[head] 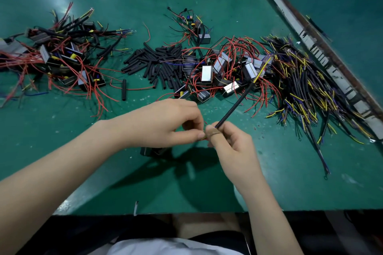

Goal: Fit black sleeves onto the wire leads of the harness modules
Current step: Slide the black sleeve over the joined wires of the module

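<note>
Right hand pinching black sleeve, left hand touching its near end

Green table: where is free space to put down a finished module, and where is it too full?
Bare green table lies near the front edge, right of the right hand, and front left beneath the left hand's forearm. The middle band is crowded: sleeved modules, loose black sleeves, unsleeved modules, wire leads.

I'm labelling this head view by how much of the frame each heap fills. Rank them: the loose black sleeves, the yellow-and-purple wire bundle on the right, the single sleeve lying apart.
1. yellow-and-purple wire bundle, largest.
2. pile of loose black sleeves.
3. single sleeve, clearly smallest.
</note>
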Tool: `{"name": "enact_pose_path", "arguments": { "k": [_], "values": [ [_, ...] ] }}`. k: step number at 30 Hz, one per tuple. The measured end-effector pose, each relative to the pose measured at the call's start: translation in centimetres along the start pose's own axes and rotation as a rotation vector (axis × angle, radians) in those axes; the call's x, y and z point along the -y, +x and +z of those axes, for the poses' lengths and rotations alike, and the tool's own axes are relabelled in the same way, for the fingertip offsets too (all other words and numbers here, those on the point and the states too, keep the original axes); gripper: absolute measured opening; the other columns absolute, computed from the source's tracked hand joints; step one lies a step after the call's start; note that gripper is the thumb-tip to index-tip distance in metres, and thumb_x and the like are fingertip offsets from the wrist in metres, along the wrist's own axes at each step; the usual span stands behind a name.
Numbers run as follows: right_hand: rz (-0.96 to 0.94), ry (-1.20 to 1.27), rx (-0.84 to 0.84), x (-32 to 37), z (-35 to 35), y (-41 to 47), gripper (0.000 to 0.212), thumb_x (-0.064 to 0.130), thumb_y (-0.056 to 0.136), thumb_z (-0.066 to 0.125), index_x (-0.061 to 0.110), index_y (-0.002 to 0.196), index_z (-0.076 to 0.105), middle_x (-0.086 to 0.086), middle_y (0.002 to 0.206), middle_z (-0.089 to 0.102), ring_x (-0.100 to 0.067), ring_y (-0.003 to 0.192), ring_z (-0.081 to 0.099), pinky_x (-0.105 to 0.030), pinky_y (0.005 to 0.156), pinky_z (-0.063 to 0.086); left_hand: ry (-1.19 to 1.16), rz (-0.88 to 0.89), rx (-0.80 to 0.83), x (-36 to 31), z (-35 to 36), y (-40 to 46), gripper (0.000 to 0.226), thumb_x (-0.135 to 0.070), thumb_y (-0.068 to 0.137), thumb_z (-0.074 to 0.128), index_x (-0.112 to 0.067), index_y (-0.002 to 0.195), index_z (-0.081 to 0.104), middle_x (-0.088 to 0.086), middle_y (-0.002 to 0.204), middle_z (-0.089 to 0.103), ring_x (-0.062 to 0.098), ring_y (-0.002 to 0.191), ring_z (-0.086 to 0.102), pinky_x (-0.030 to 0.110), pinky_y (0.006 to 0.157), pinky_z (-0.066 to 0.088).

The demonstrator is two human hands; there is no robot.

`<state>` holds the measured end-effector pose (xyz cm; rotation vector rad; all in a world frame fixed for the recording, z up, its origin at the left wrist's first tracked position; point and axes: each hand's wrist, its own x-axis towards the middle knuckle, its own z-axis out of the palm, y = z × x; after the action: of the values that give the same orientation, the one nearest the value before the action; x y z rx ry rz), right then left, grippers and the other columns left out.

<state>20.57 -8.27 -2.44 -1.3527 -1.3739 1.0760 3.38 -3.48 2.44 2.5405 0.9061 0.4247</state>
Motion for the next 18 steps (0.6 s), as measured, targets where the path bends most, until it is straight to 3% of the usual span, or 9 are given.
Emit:
{"name": "enact_pose_path", "arguments": {
  "k": [3, 9, 13, 18],
  "values": [
    [-0.017, 0.003, 0.015, 0.2, -0.1, -0.1, 0.017, 0.039, 0.083, 0.056, 0.025, 0.08, 0.065, 0.009, 0.067, 0.059, -0.013, 0.067, 0.05, -0.047, 0.069, 0.046, -0.138, -0.083, 0.005, 0.0, -0.1, -0.3, 0.007, -0.026, 0.089, 0.063, -0.02, 0.087, 0.064, -0.015, 0.08, 0.056, -0.005, 0.073, 0.051, 0.005, 0.07, 0.033],
    [-0.064, -0.007, 0.012, 0.3, -0.4, -0.2, 0.023, 0.039, 0.084, 0.057, 0.019, 0.073, 0.063, 0.011, 0.061, 0.054, -0.008, 0.062, 0.045, -0.03, 0.059, 0.037, -0.304, -0.168, -0.068, -0.4, 0.4, -0.5, 0.01, -0.021, 0.087, 0.065, -0.026, 0.079, 0.061, -0.015, 0.075, 0.058, -0.003, 0.071, 0.053, 0.006, 0.067, 0.035],
    [-0.059, -0.04, 0.001, 0.0, -0.4, -0.5, 0.025, 0.039, 0.084, 0.057, 0.021, 0.068, 0.06, 0.013, 0.058, 0.05, -0.008, 0.06, 0.042, -0.031, 0.057, 0.033, -0.099, -0.099, -0.098, -0.7, 0.6, -0.4, 0.007, -0.022, 0.082, 0.066, -0.017, 0.078, 0.064, -0.011, 0.075, 0.055, 0.004, 0.072, 0.051, 0.012, 0.069, 0.039],
    [-0.127, -0.168, -0.069, -0.3, 0.0, -0.7, 0.031, 0.035, 0.088, 0.058, 0.019, 0.062, 0.05, 0.015, 0.053, 0.044, -0.005, 0.052, 0.039, -0.018, 0.052, 0.027, 0.238, -0.144, -0.198, -1.5, 1.3, -0.7, 0.019, -0.034, 0.077, 0.051, -0.018, 0.074, 0.06, -0.01, 0.071, 0.052, 0.011, 0.064, 0.044, 0.029, 0.057, 0.045]
  ]
}}
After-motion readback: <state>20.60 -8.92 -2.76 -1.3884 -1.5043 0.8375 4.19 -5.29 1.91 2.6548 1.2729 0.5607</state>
